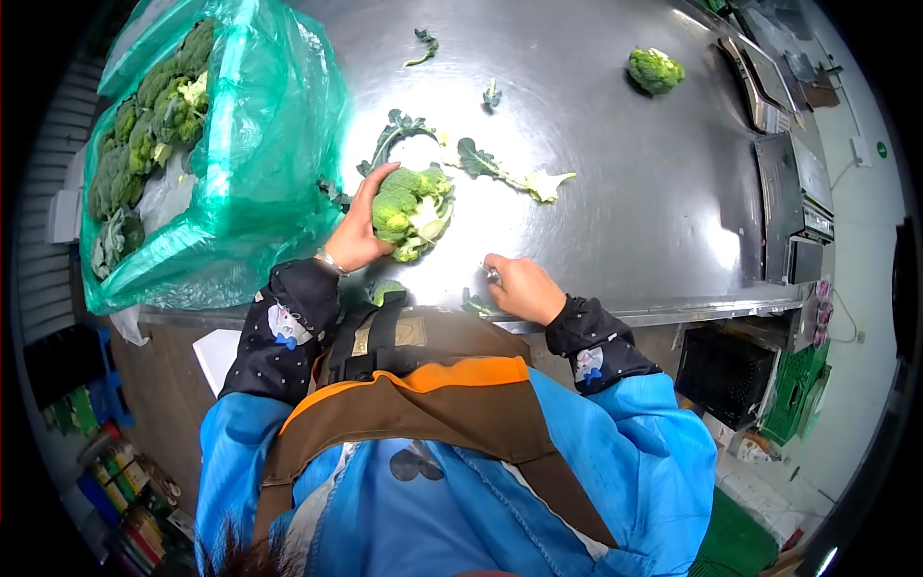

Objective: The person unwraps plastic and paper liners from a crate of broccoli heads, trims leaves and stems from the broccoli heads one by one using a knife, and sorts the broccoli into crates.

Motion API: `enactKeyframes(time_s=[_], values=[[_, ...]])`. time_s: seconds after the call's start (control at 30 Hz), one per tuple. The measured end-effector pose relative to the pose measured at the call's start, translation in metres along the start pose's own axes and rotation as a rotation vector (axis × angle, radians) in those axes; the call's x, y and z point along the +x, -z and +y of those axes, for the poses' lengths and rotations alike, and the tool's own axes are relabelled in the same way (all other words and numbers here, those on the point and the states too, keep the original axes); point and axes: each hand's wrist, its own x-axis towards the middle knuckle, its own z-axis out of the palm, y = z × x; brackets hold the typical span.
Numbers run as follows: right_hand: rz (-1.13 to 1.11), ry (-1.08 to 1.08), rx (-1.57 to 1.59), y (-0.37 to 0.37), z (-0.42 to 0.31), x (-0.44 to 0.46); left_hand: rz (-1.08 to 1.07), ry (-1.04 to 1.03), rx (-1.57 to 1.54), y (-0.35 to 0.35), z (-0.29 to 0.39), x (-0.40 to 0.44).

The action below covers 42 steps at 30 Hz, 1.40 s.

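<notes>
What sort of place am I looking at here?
Probably a vegetable-preparation area, perhaps a commercial kitchen or packing room. A broad metal table bears leafy scraps, and a large green plastic bag holds many broccoli heads. Which kind of business, I can't tell.

Worktop end: two grey metal appliances, the upper one (760,82) tilted in view and the lower one (793,197) box-shaped, stand near the right edge of the worktop (625,202).
Right wall: a pale wall (870,279) carries a small round green sign (882,150); a thin cable (850,306) loops down it.
Below right: a black box-shaped appliance (728,380) sits beside a green plastic crate (796,389).
Floor: brown at the left (163,370), with a green mat (735,534) at lower right.
Left side: a white box (63,217) near a ribbed grey panel (43,125).
Lower left: a blue plastic object (112,385) and blurred, multicoloured packages (120,481).
</notes>
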Motion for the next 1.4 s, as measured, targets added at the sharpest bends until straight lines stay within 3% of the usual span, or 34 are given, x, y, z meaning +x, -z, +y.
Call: enactKeyframes(time_s=[0.2,0.33,0.37,0.4,0.47,0.6,0.67,0.73,0.8,0.83,0.93,0.97,1.07,1.17,1.3,1.37,1.4], values=[[-0.076,0.003,0.023,-0.005,0.01,0.003,-0.004,0.022,0.0,-0.004,-0.001,0.004],[-0.593,-0.157,0.468,0.02,-0.004,-0.022,0.062,0.133,-0.381,0.004,-0.004,0.0],[-0.279,0.254,0.516,-0.021,0.036,-0.024,0.084,0.244,-0.729,0.004,-0.02,-0.002],[-0.222,0.117,0.659,-0.018,0.033,-0.025,0.108,0.312,-0.989,0.004,-0.02,-0.007],[-0.093,-0.164,0.94,-0.002,0.023,-0.027,0.078,0.192,-1.224,-0.004,-0.016,-0.015],[0.074,-0.139,1.579,-0.006,-0.005,-0.009,0.091,0.065,-1.081,-0.022,0.017,-0.018],[0.091,-0.12,1.673,-0.017,-0.019,0.011,0.028,0.062,-0.823,-0.026,0.022,-0.022],[0.112,-0.151,1.551,-0.018,-0.014,0.022,-0.084,0.116,-0.985,-0.009,0.025,-0.025],[0.06,-0.068,1.442,-0.011,-0.017,0.023,-0.08,0.36,-0.941,0.011,0.051,-0.02],[0.083,-0.081,1.356,-0.008,-0.025,0.026,-0.033,0.285,-0.427,0.009,0.042,-0.015],[0.271,-0.202,0.927,-0.011,-0.024,0.043,0.043,0.032,0.101,0.002,0.026,0.0],[0.679,0.105,0.628,-0.042,0.007,0.06,0.178,-0.04,0.17,-0.01,0.018,0.002],[0.454,0.04,0.115,-0.022,0.011,0.012,0.378,0.058,0.149,-0.024,-0.006,-0.003],[0.28,-0.031,-0.043,-0.02,0.002,-0.015,0.311,0.096,0.153,-0.017,-0.002,0.0],[0.296,-0.12,-0.156,-0.033,0.007,0.0,0.258,0.076,0.252,-0.014,-0.005,0.006],[0.316,-0.261,-0.178,-0.033,0.011,0.004,0.263,0.136,0.189,-0.012,-0.007,0.006],[0.344,-0.23,-0.117,-0.03,0.014,-0.001,0.277,0.161,0.155,-0.01,-0.009,0.009]])
